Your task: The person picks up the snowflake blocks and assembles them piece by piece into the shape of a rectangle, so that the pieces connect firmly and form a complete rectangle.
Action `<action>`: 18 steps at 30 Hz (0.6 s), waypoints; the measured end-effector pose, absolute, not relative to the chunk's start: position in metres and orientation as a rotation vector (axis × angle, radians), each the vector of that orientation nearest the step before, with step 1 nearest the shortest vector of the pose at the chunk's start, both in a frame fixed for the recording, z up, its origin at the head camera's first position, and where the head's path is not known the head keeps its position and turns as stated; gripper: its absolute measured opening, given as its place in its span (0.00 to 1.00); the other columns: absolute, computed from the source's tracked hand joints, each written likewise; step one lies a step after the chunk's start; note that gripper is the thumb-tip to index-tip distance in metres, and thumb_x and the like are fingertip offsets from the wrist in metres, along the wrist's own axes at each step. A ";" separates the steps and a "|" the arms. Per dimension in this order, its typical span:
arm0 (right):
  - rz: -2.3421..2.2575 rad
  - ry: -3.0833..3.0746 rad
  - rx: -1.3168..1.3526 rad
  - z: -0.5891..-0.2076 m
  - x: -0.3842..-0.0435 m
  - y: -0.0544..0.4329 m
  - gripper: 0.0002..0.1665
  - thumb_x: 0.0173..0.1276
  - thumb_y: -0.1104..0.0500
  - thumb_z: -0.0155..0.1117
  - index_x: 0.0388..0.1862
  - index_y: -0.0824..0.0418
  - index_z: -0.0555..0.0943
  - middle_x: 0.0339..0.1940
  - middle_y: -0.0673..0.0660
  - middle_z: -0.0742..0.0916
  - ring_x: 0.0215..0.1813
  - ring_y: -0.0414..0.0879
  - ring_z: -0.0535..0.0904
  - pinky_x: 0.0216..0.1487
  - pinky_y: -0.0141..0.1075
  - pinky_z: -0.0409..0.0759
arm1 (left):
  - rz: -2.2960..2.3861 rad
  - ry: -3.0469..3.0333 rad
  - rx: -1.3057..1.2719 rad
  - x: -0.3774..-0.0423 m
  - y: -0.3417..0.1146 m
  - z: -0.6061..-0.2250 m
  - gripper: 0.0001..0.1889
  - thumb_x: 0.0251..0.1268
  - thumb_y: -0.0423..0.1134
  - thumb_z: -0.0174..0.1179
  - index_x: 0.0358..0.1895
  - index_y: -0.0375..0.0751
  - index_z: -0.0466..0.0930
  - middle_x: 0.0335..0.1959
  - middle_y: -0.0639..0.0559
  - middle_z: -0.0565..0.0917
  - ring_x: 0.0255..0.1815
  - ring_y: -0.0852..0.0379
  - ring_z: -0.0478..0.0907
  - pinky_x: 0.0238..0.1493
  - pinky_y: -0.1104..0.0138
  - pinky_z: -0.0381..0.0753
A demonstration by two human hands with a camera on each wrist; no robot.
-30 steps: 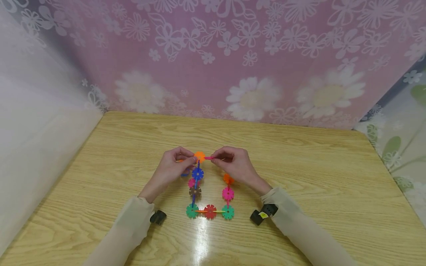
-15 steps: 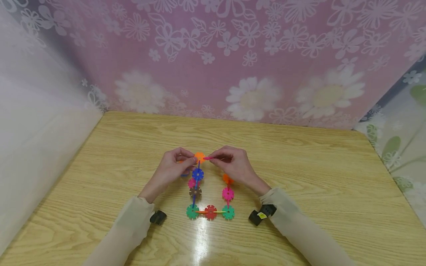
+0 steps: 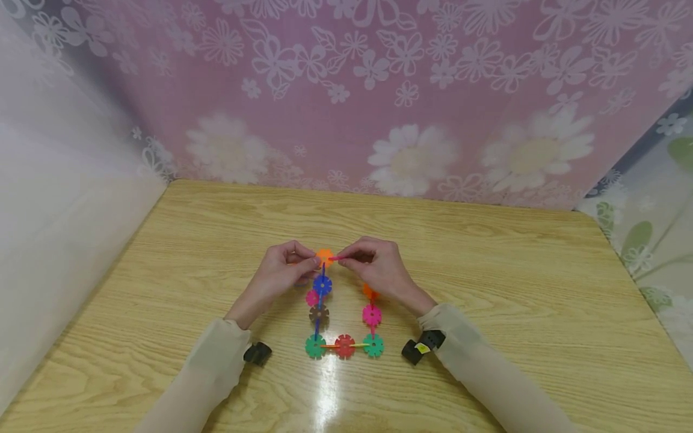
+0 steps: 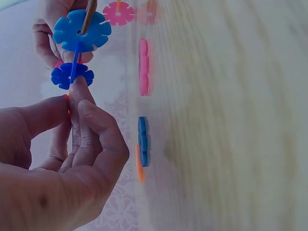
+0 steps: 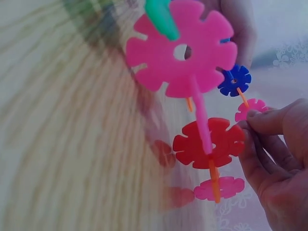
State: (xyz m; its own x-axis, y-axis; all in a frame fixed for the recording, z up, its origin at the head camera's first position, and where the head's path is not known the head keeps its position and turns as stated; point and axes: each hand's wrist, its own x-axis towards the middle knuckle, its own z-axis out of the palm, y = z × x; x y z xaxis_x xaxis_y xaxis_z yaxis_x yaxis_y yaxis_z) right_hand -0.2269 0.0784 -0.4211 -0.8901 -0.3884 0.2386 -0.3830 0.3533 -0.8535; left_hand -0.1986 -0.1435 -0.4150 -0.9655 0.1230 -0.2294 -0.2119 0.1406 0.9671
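Note:
In the head view, my left hand (image 3: 284,267) pinches an orange notched disc (image 3: 325,257) at the far end of a chain of discs. My right hand (image 3: 379,264) pinches a pink notched disc (image 5: 251,107), edge-on against the orange one's right side. From the orange disc, the chain runs down past a blue disc (image 3: 322,285) and a brown disc (image 3: 319,314) to a green disc (image 3: 316,346). A red disc (image 3: 344,346) joins it to a second green disc (image 3: 373,345). The right side holds another pink disc (image 3: 372,315), below an orange-red one partly behind my right hand.
Beside the chain's left side lies a small pink disc (image 3: 312,298). In the left wrist view, a pink disc (image 4: 144,67) and a blue disc (image 4: 142,142) appear edge-on near the tabletop (image 4: 231,120). A floral curtain (image 3: 335,108) hangs behind the table.
My right hand has shifted slightly left, bringing the pink disc farther over the orange disc's right edge. The chain's near end has slid a little right and toward me. My left hand stays almost still.

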 end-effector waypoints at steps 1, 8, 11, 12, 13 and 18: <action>-1.624 2.579 -0.730 -0.421 -0.227 0.078 0.05 0.66 0.64 0.74 0.38 0.55 0.92 0.36 0.53 0.91 0.35 0.42 0.86 0.36 0.29 0.83 | 1.906 2.165 -0.085 -0.199 -0.144 -0.415 0.09 0.72 0.34 0.64 0.48 0.32 0.81 0.46 0.35 0.89 0.36 0.60 0.89 0.42 0.65 0.89; -1.643 2.550 -0.712 -0.420 -0.227 0.074 0.04 0.65 0.63 0.75 0.37 0.56 0.92 0.36 0.54 0.91 0.36 0.41 0.88 0.38 0.29 0.85 | 1.915 2.164 -0.066 -0.199 -0.146 -0.417 0.08 0.72 0.34 0.63 0.48 0.32 0.81 0.46 0.33 0.88 0.36 0.60 0.89 0.40 0.68 0.88; -1.654 2.539 -0.727 -0.421 -0.227 0.074 0.04 0.65 0.64 0.75 0.37 0.57 0.92 0.36 0.55 0.91 0.36 0.42 0.88 0.39 0.29 0.86 | 1.929 2.141 -0.073 -0.199 -0.146 -0.417 0.08 0.72 0.33 0.64 0.48 0.32 0.80 0.48 0.33 0.88 0.36 0.60 0.89 0.40 0.69 0.88; -1.656 2.535 -0.733 -0.421 -0.227 0.074 0.04 0.65 0.64 0.75 0.37 0.57 0.92 0.36 0.55 0.92 0.36 0.42 0.88 0.39 0.29 0.86 | 1.930 2.140 -0.071 -0.199 -0.146 -0.417 0.08 0.72 0.33 0.64 0.48 0.32 0.80 0.48 0.33 0.88 0.37 0.60 0.89 0.40 0.69 0.88; -1.659 2.533 -0.738 -0.422 -0.227 0.074 0.04 0.65 0.65 0.75 0.37 0.57 0.92 0.37 0.55 0.92 0.36 0.42 0.88 0.39 0.29 0.86 | 1.934 2.135 -0.075 -0.199 -0.146 -0.417 0.08 0.72 0.33 0.64 0.47 0.32 0.80 0.47 0.33 0.88 0.37 0.59 0.89 0.40 0.69 0.88; -1.659 2.533 -0.765 -0.424 -0.228 0.074 0.04 0.65 0.65 0.74 0.37 0.57 0.92 0.36 0.55 0.92 0.37 0.43 0.88 0.39 0.30 0.86 | 1.942 2.121 -0.070 -0.199 -0.146 -0.417 0.07 0.72 0.32 0.63 0.47 0.32 0.80 0.46 0.34 0.88 0.37 0.57 0.89 0.40 0.69 0.88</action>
